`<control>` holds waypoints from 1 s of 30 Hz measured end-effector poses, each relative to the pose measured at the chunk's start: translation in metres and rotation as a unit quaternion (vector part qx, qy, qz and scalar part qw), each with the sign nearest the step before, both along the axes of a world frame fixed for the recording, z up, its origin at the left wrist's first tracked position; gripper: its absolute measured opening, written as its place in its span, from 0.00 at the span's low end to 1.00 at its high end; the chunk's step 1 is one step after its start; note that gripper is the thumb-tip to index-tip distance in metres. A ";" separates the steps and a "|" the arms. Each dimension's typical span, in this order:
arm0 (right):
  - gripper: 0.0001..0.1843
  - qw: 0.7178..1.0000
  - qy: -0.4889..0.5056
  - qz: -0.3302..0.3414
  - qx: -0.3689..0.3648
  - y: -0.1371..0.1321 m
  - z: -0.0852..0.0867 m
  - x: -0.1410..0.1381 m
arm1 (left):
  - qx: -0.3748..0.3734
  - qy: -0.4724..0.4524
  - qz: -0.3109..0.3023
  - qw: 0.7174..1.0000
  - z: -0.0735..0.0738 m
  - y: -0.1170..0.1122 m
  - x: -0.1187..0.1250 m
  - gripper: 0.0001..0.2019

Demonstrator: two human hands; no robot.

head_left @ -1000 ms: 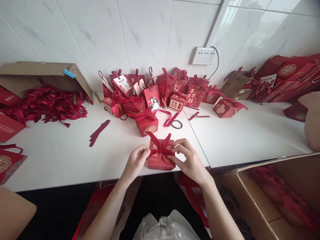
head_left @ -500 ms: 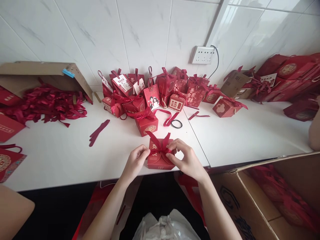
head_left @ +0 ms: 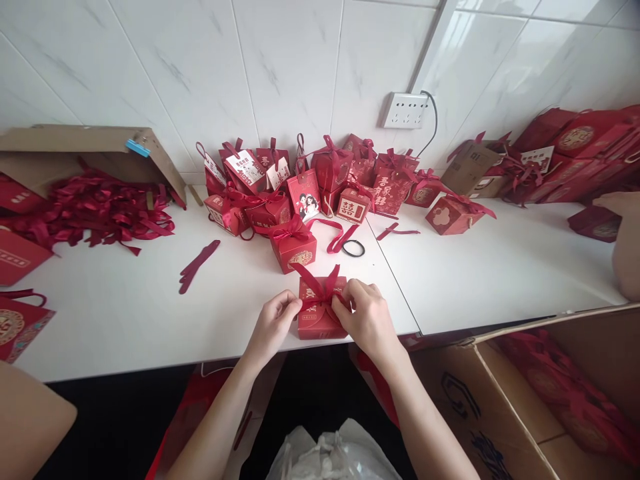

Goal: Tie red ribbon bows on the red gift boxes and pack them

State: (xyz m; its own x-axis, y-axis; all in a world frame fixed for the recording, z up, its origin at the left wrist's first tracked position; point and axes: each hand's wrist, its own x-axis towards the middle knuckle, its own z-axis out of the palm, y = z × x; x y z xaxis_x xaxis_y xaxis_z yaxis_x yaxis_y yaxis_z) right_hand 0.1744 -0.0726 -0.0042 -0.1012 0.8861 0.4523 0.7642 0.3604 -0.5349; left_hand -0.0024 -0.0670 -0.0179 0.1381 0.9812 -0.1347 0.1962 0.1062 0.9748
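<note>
A red gift box (head_left: pixel 323 327) with gold lettering sits at the table's front edge, its top crossed by a dark red ribbon (head_left: pixel 318 283) whose two tails stand up. My left hand (head_left: pixel 277 319) pinches the ribbon at the box's left side. At the right side, my right hand (head_left: pixel 366 313) is closed on the ribbon near the knot, its fingertips partly hidden behind the hand. Just behind stands another red box (head_left: pixel 294 255) with a tied bow.
Several red boxes (head_left: pixel 267 212) stand by the wall. A carton (head_left: pixel 165 157) of loose ribbons is at left, ribbon strips (head_left: pixel 199 265) and a black ring (head_left: pixel 353 249) lie nearer. At right are another person's hand (head_left: pixel 623 207) and an open carton (head_left: pixel 493 393) holding red boxes.
My right hand has turned and its fingers have curled inward over the ribbon. My left hand keeps its pinch. The other person's hand at right has come further into view.
</note>
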 end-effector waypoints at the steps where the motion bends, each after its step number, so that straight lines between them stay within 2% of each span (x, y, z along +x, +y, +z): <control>1: 0.12 1.000 -0.009 -0.007 0.014 0.000 0.000 -0.001 | -0.002 -0.002 0.000 1.000 0.000 0.000 0.000 0.16; 8: 0.17 0.994 -0.078 -0.049 0.067 0.002 -0.001 -0.004 | -0.007 -0.004 -0.002 1.000 -0.002 -0.001 -0.001 0.15; 12: 0.10 0.996 -0.076 -0.041 0.031 0.000 0.003 -0.001 | -0.009 -0.001 -0.004 1.000 -0.002 -0.001 -0.001 0.15; 15: 0.10 0.991 -0.120 -0.041 0.029 -0.002 0.005 0.000 | -0.009 0.001 -0.007 1.000 -0.001 0.000 0.000 0.15; 18: 0.09 0.981 -0.175 -0.070 0.043 0.000 0.003 -0.002 | -0.004 0.002 -0.004 1.000 0.000 0.000 0.001 0.15; 21: 0.07 0.975 -0.193 -0.109 0.013 0.002 0.000 -0.005 | 0.000 0.005 -0.004 1.000 0.000 -0.001 0.001 0.15; 24: 0.05 0.977 -0.172 -0.117 -0.042 0.002 0.002 -0.005 | 0.000 0.006 -0.003 1.000 0.001 -0.001 0.000 0.15; 27: 0.03 0.989 -0.087 -0.073 -0.095 -0.002 0.009 -0.002 | -0.001 0.003 0.001 1.000 0.001 -0.001 -0.001 0.15; 30: 0.06 0.992 -0.014 -0.027 -0.126 -0.007 0.017 0.003 | 0.002 0.001 -0.004 1.000 0.001 0.000 -0.001 0.15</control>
State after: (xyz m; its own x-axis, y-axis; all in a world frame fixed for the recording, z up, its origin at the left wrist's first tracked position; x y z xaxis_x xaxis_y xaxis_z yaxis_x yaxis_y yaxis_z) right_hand 0.1778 -0.0792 0.0124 -0.0597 0.9752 0.2131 0.7942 0.1757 -0.5817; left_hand -0.0039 -0.0670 -0.0170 0.1455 0.9806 -0.1314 0.1982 0.1012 0.9749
